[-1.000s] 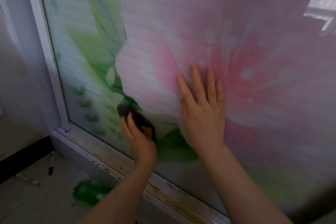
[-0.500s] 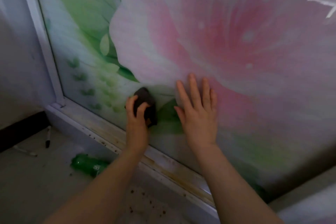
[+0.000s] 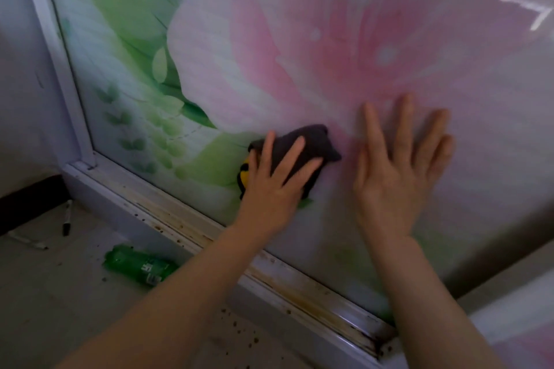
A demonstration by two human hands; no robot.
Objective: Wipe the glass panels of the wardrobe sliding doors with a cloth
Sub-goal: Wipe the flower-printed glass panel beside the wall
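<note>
Left hand [image 3: 277, 186] presses a dark cloth [image 3: 302, 148] flat against the glass panel [image 3: 299, 39], fingers spread straight over it, low on the door near the pink petal's edge. Right hand [image 3: 395, 171] lies just beside the cloth, palm flat on the glass, fingers wide. Below runs the stained track [image 3: 299, 284]; a green bottle [image 3: 139, 265] lies on the floor [image 3: 45, 293]

Since a second ago the left hand [image 3: 277, 186] has carried the dark cloth [image 3: 302, 148] rightward off the green leaves onto the pink petal, probably nearer the right hand [image 3: 395, 177].
</note>
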